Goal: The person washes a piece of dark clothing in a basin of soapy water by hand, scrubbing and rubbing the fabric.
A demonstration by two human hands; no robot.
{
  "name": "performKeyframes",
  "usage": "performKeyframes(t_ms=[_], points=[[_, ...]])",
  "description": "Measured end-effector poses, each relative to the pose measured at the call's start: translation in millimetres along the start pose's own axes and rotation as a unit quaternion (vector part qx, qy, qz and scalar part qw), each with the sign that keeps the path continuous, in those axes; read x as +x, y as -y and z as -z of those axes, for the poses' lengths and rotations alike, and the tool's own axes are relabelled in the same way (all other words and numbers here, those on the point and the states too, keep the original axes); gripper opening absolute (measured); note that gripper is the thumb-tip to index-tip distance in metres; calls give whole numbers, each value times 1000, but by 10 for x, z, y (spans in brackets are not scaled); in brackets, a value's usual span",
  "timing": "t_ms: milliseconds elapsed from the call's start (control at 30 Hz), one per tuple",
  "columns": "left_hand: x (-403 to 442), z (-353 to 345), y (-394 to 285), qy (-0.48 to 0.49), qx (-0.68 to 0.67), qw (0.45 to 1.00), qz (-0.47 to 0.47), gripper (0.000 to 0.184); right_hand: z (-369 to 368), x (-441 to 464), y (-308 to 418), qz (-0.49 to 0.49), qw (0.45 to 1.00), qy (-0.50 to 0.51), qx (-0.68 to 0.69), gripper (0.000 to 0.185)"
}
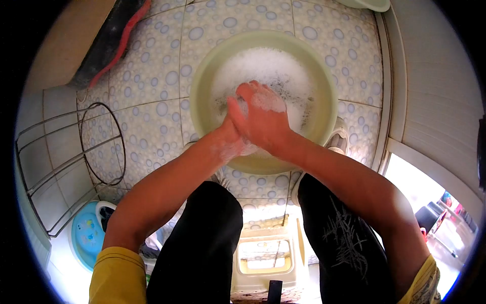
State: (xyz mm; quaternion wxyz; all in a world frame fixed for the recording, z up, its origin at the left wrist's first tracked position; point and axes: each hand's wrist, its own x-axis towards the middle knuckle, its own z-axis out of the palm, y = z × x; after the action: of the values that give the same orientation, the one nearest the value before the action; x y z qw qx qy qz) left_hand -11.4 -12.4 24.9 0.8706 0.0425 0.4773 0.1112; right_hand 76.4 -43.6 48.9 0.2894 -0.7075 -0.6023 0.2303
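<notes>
A pale green basin point(200, 109) stands on the floor in front of me, with foamy water point(268, 63) in it. Above the foam, my right hand point(266, 117) is closed over my left hand point(234, 121), the two pressed together. White suds cling to the back of my right hand and to my left wrist. The left fingers are mostly hidden under the right hand. Whether anything lies between the palms cannot be seen.
A wire rack point(81, 152) stands at the left, near a blue basin point(86, 233). A cardboard box point(66, 40) is at upper left. Between my knees is a cream plastic stool point(263, 278). A pale panel point(430, 76) runs along the right, above several small items.
</notes>
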Motion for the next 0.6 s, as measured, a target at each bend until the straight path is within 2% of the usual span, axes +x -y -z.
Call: performKeyframes(t_ms=[67, 133, 167, 233, 267, 300, 333, 367, 400, 433, 467, 500, 533, 567, 600], points=[[-58, -14, 11, -16, -4, 1000, 14, 34, 44, 83, 47, -26, 999, 14, 22, 27], [-141, -25, 64, -41, -13, 999, 27, 36, 103, 157, 87, -74, 991, 113, -11, 38], [-179, -49, 114, -63, -28, 997, 30, 37, 85, 168, 65, -74, 991, 112, -12, 38], [-133, 129, 142, -2, -20, 999, 41, 37, 37, 176, 8, -53, 993, 103, 28, 50], [-107, 204, 169, 57, -11, 997, 51, 37, 39, 198, -29, -54, 993, 103, 28, 50], [-155, 179, 169, 57, -11, 997, 51, 37, 71, 235, -59, -106, 984, 138, 46, 54], [-246, 123, 151, 26, 53, 997, 45, 38, 117, 274, -70, -158, 970, 174, 65, 60], [-317, 70, 119, -5, 117, 992, 39, 39, 163, 305, -81, -157, 970, 174, 66, 60], [-356, 14, 80, -6, 118, 992, 40, 39, 236, 336, -71, -174, 959, 208, 81, 57], [-380, -45, 40, -80, 189, 979, 22, 37, 286, 354, -87, -190, 947, 242, 96, 55], [-385, -73, 15, -153, 257, 954, 5, 36, 262, 357, -196, -190, 947, 242, 97, 55], [-375, -58, -5, -153, 257, 954, 5, 36, 196, 357, -363, -228, 952, 183, 93, 53], [-356, -30, -36, -166, 316, 932, -65, 32, 200, 369, -432, -265, 953, 121, 89, 52], [-321, -11, -74, -177, 374, 900, -135, 28, 216, 340, -496, -264, 953, 116, 90, 52], [-274, 7, -85, -212, 365, 885, -196, 32, 249, 284, -496, -269, 956, 68, 94, 48]])
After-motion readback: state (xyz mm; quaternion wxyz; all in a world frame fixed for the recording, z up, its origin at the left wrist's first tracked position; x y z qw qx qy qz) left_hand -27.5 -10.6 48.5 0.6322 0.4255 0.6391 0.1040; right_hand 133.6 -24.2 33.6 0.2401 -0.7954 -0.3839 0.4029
